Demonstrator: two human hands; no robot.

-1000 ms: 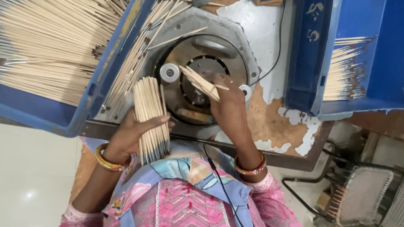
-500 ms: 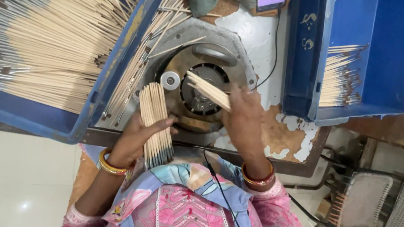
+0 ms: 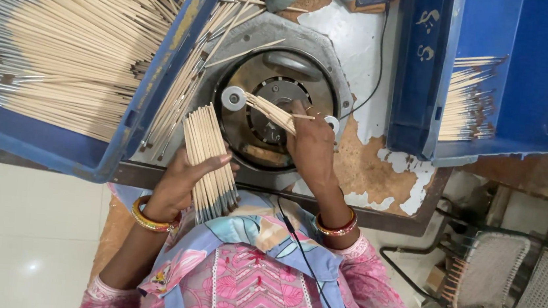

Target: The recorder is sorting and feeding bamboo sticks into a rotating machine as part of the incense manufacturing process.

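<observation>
Sitting at a worn table point(image 3: 364, 175), the person works with both hands over a round metal machine point(image 3: 271, 107). Her left hand point(image 3: 182, 182) is closed around a thick bundle of thin sticks point(image 3: 206, 158); the fingers wrap the bundle from the side and the thumb lies across the front of it. The bundle stands almost upright in the picture, with the pale ends pointing to the machine and the grey ends near her lap. The right hand point(image 3: 311, 144) rests over the right part of the machine and its fingers are pinched on a few sticks point(image 3: 271, 111). These sticks lie slanted, and their far ends come close to a small white roller point(image 3: 233, 97) on the left edge of the round opening. A second small white roller point(image 3: 333, 123) sits just beside the right hand, partly hidden by it.

On the left, a big blue tray point(image 3: 138, 116) holds a large heap of the same sticks point(image 3: 59, 43), and some loose sticks lie between this tray and the machine. On the right, another blue tray point(image 3: 532, 77) contains a smaller pile of sticks point(image 3: 467, 98). A black cable point(image 3: 308, 256) runs down over her pink patterned clothes. Each wrist carries bangles point(image 3: 149, 219). A metal chair with a mesh seat point(image 3: 488, 272) stands on the floor at the right
</observation>
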